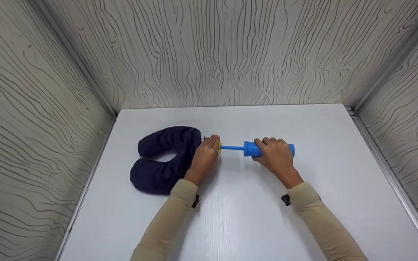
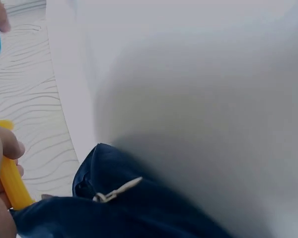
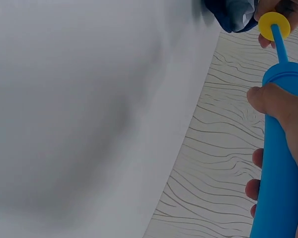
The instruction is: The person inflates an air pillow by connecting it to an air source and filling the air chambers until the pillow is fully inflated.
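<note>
A blue hand pump (image 1: 250, 149) spans the space between the two hands, its thin rod (image 1: 232, 147) showing outside the barrel. My left hand (image 1: 205, 155) grips the pump's yellow handle (image 2: 14, 181), fingers wrapped round it in the left wrist view. Curled about the blue barrel (image 3: 279, 163) is my right hand (image 1: 276, 155), thumb on the near side and fingertips on the other. A navy U-shaped neck pillow (image 1: 169, 168) lies left of the pump, partly behind my left hand and forearm. Its zipper pull (image 2: 119, 190) shows in the left wrist view.
Under everything is a white tabletop (image 1: 238, 217). A wood-grain patterned panel (image 1: 223, 54) rises behind it, with similar panels at both sides and metal strips along the table's side edges. Small black wrist pieces (image 1: 286, 199) show at the beige cuffs.
</note>
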Demonstrator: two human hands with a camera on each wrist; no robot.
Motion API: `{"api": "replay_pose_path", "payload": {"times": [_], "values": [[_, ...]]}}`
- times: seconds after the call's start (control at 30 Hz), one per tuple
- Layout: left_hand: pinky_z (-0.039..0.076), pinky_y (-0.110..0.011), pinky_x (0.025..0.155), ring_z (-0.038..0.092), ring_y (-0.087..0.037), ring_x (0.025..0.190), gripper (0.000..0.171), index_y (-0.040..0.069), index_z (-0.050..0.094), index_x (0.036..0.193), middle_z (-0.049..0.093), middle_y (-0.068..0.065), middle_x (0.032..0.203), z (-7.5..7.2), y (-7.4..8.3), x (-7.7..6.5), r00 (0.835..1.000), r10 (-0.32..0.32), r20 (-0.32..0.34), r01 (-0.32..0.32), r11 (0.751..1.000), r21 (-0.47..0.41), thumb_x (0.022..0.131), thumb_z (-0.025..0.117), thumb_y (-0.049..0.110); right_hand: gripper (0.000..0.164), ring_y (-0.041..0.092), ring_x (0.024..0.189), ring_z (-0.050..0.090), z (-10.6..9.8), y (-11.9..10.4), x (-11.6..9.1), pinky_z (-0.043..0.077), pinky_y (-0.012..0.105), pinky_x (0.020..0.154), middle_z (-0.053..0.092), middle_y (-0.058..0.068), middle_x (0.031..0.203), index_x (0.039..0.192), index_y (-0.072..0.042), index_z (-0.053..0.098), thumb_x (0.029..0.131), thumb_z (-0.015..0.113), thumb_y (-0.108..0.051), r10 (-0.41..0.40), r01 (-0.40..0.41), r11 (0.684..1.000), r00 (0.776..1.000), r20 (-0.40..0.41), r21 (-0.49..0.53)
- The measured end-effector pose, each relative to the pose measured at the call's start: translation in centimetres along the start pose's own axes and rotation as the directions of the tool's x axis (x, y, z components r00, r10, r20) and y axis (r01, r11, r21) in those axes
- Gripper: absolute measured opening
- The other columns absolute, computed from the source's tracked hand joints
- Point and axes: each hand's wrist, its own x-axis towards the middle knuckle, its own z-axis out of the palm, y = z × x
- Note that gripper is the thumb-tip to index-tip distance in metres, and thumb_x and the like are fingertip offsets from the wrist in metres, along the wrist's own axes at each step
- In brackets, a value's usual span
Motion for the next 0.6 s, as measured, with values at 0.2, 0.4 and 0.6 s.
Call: {"api": "replay_pose_path", "payload": {"times": [0.2,0.4,0.6], "values": [[0.055,-0.035,0.112,0.071,-0.022,0.128,0.037,-0.003,0.07,0.133,0.075,-0.013,0.133,-0.4,1.1,0.5,1.0,-0.005,0.02,0.004,1.0,0.023,0.096,0.074,0.001,0.062,0.037,0.093,0.078,0.3,-1.5,0.9,0.065,0.054,0.085,0.08,0.014,0.106,0.124,-0.013,0.074,0.074,0.098,-0.042,-0.003,0.003,1.0,1.0,0.013,0.013],[0.055,-0.036,0.112,0.072,-0.022,0.126,0.035,-0.003,0.07,0.131,0.076,-0.012,0.131,-0.4,1.7,0.7,1.0,0.016,0.004,-0.016,1.0,0.018,0.096,0.074,0.001,0.063,0.036,0.093,0.079,0.7,-3.2,1.7,0.065,0.053,0.086,0.081,0.014,0.107,0.124,-0.013,0.073,0.076,0.096,-0.046,-0.014,0.014,1.0,1.0,0.025,0.002],[0.058,-0.038,0.109,0.074,-0.024,0.122,0.037,-0.004,0.072,0.128,0.078,-0.014,0.127,0.1,1.6,0.7,0.996,0.076,-0.041,-0.077,0.997,-0.011,0.092,0.077,-0.002,0.063,0.034,0.087,0.079,1.2,-4.1,1.9,0.067,0.05,0.081,0.081,0.014,0.104,0.123,-0.011,0.074,0.077,0.095,-0.048,-0.044,0.044,0.999,0.999,0.004,-0.013]]}}
